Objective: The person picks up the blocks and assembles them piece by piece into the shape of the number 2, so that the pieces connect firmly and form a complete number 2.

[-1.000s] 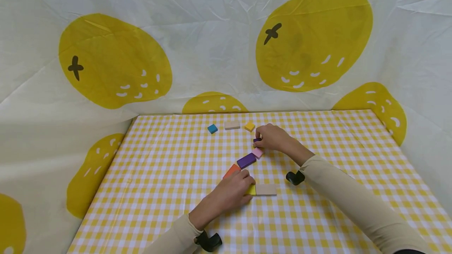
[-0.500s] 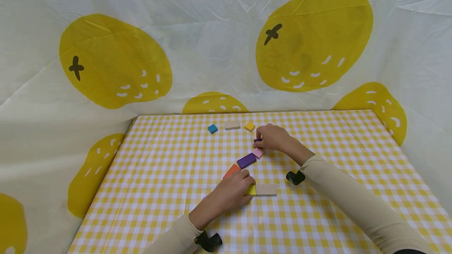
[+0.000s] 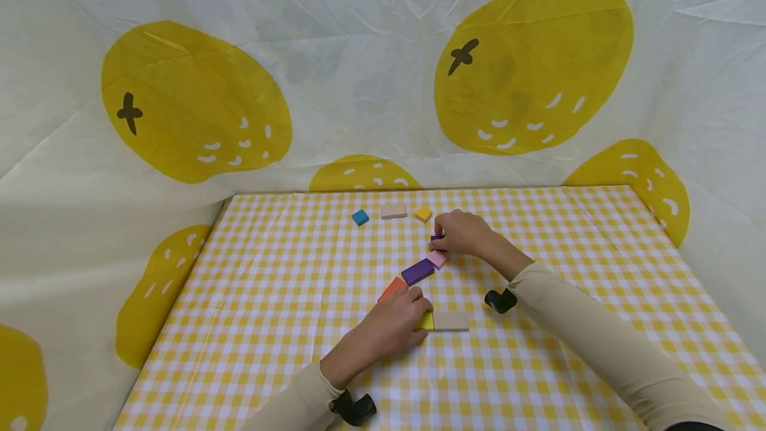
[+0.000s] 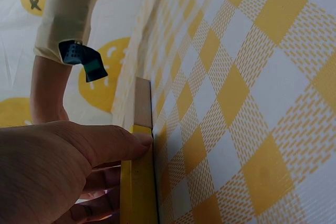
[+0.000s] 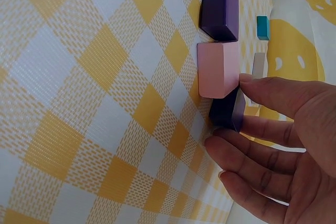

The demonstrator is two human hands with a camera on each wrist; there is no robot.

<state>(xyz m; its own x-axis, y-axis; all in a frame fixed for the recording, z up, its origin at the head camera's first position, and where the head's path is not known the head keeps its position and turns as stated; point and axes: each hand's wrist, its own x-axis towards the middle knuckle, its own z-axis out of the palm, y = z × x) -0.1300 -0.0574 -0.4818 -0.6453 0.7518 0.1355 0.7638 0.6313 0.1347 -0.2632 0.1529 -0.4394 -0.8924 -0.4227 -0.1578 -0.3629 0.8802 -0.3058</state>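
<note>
My left hand [image 3: 389,321] pinches a yellow block [image 3: 427,322] lying flat on the tablecloth, thumb on its near side. The end of that block meets a plain wooden block [image 3: 451,322]; most of the yellow one is hidden by the hand. Farther back, my right hand [image 3: 465,231] holds a small dark purple block [image 5: 227,109] between thumb and fingers. A pink block [image 5: 218,69] sits right beside it. From there a longer purple block [image 3: 417,272] and an orange block [image 3: 391,289] continue in a slanting row toward the left hand.
Along the back of the table lie a blue block [image 3: 360,217], another plain wooden block [image 3: 393,211] and an orange-yellow block [image 3: 423,213], spaced apart. A yellow checked tablecloth [image 3: 269,324] covers the table. Behind it hangs a white curtain [image 3: 359,92] with yellow fruit prints.
</note>
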